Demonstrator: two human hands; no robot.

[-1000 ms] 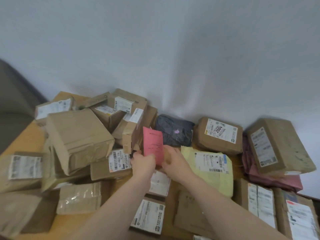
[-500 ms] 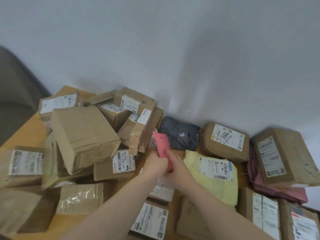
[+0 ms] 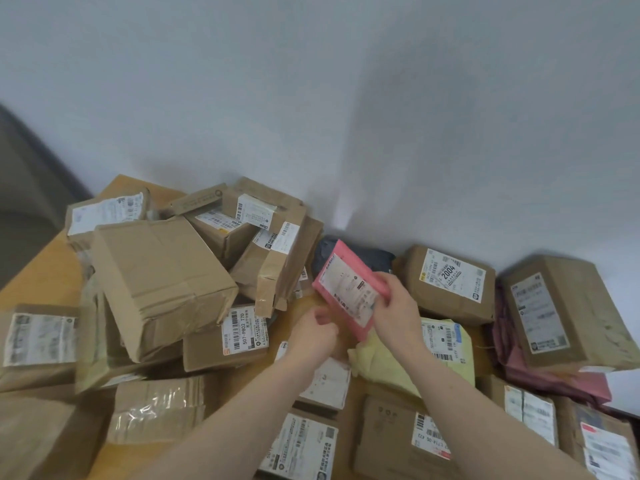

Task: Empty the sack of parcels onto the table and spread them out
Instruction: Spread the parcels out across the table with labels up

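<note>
Since half a second ago the pink parcel (image 3: pixel 349 289) has turned from edge-on to label-up, and the left hand (image 3: pixel 317 329) has come off it. Now the right hand (image 3: pixel 394 308) alone grasps the parcel, fingers curled over its right edge, holding it tilted above the worktop (image 3: pixel 38 268). The left hand hangs just left of the pink parcel's lower corner, fingers loosely curled and holding nothing — released, not clenched.

Taking the pink parcel as the landmark: behind it lies a dark bag (image 3: pixel 367 252) against the wall (image 3: pixel 346 98). Below it and to its right sits a yellow mailer (image 3: pixel 446 351), partly under the right forearm. Further right is a brown parcel marked 2004 (image 3: pixel 450 282), and beyond that a box (image 3: pixel 561 313) resting on a maroon bag (image 3: pixel 540 375). Left of the pink parcel a heap of brown boxes (image 3: pixel 194 258) leans together — the largest box (image 3: pixel 159 282) tilted on top. More labelled parcels (image 3: pixel 304 441) lie flat nearer the person, below the pink one.
</note>
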